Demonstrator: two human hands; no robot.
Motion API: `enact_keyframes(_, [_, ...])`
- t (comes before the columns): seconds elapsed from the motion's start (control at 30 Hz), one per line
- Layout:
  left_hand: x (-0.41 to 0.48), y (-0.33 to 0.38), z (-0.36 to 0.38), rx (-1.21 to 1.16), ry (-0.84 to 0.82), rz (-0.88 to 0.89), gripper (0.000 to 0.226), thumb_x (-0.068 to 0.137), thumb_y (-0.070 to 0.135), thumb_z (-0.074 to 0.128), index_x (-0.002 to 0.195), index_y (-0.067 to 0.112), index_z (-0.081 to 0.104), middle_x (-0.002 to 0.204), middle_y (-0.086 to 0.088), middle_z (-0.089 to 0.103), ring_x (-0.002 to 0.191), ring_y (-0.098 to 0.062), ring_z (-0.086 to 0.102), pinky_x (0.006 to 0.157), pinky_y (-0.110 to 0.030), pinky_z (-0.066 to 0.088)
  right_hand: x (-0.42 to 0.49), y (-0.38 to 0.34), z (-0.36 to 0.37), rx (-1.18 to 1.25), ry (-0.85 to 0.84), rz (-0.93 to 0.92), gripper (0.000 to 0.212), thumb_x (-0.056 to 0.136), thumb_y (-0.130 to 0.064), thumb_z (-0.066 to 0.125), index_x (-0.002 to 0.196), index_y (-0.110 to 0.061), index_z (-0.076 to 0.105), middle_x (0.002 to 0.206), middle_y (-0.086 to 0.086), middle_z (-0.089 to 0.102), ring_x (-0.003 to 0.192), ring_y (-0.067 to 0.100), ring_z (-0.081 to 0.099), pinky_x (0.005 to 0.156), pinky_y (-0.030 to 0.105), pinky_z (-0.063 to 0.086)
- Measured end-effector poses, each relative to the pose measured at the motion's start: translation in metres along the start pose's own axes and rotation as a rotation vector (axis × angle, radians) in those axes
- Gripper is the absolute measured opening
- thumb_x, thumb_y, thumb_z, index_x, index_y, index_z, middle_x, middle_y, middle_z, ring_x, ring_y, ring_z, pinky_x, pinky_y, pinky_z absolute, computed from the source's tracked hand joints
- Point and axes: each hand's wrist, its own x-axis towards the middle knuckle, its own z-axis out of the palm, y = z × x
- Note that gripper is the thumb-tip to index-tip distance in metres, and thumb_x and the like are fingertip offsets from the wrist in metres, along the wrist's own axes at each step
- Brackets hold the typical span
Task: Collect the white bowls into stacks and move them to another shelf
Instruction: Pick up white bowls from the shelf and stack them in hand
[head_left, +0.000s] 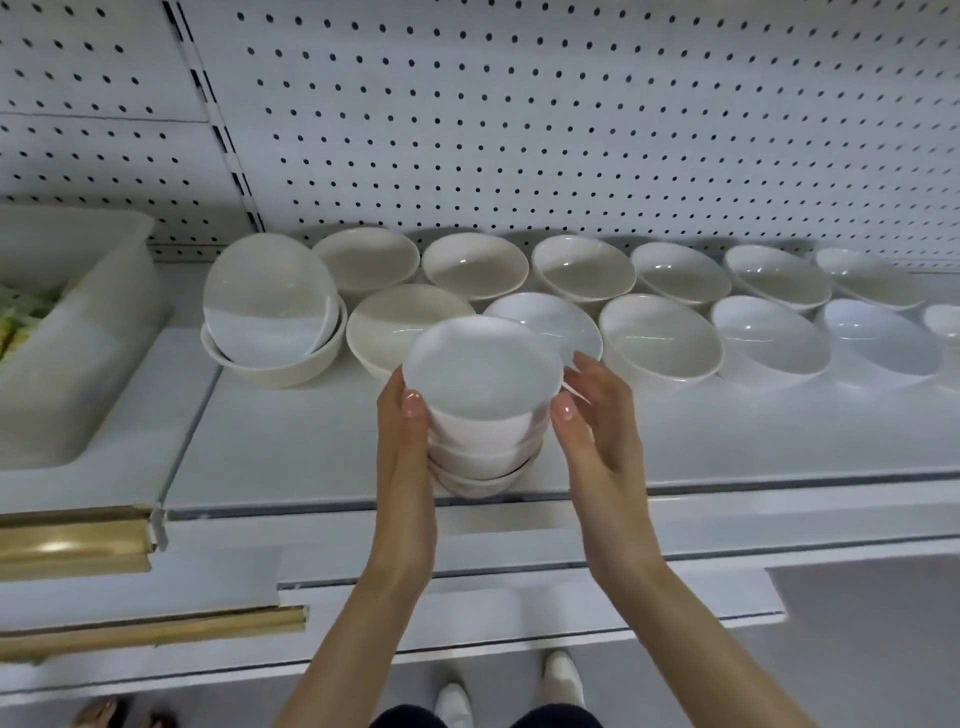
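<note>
So the white shelf (291, 441) takes up most of what we see, with loose bowls (660, 338) in two rows along the back, running off to the right. At the left end there's a small pile (270, 322) of two, the top one sitting crooked.

The stack (483, 410) we're building is at the front edge of the shelf, dead centre, standing upright, at least three bowls deep. We can't tell if its base rests on the shelf or is just off it.

Our left hand (410, 447) grips its left side, thumb up by the top rim. Our right hand (597, 441) is loose and spread on the other side, thumb touching the wall.

What matters next, we reckon: the nearest loose bowl (550, 322) is right behind the stack and slightly right, so the free right hand is closer. The crooked pile is nearer our left.
</note>
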Motion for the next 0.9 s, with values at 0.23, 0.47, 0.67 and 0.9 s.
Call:
enact_keyframes(0.23, [-0.002,-0.002,0.003,-0.002,-0.011,0.004,0.073,0.083,0.066,0.043,0.143,0.025,0.040,0.144,0.004,0.049,0.134,-0.012,0.044,0.114,-0.047,0.031,-0.008,0.015,0.022,0.120,-0.022,0.176,0.059,0.075,-0.069,0.045,0.130,-0.047,0.044,0.131,-0.029,0.051,0.125,-0.007,0.046,0.108,0.031,0.040])
enact_keyframes(0.47, [-0.014,0.002,0.016,-0.009,-0.012,-0.017,0.097,0.066,0.084,0.054,0.144,0.030,0.037,0.143,0.003,0.049,0.132,-0.016,0.046,0.112,-0.050,0.035,-0.016,0.012,0.031,0.166,-0.012,0.152,0.102,0.057,-0.090,0.052,0.143,-0.039,0.031,0.143,-0.012,0.043,0.131,0.004,0.042,0.108,0.029,0.040])
enact_keyframes(0.67, [-0.050,0.007,0.067,0.002,0.002,0.059,0.109,0.059,0.086,0.059,0.146,0.027,0.030,0.144,0.001,0.046,0.132,-0.018,0.045,0.111,-0.054,0.034,-0.030,-0.004,-0.024,0.205,-0.009,0.107,0.081,0.066,-0.069,0.050,0.141,-0.044,0.030,0.144,-0.014,0.040,0.131,0.001,0.041,0.100,0.017,0.043])
enact_keyframes(0.9, [-0.112,-0.006,0.194,-0.060,-0.216,0.086,0.100,0.070,0.074,0.062,0.146,0.019,0.028,0.147,-0.006,0.043,0.135,-0.027,0.041,0.110,-0.061,0.031,-0.051,-0.033,-0.166,0.192,0.185,-0.044,0.075,0.075,-0.061,0.049,0.143,-0.033,0.032,0.140,-0.010,0.048,0.125,-0.001,0.049,0.096,0.013,0.044])
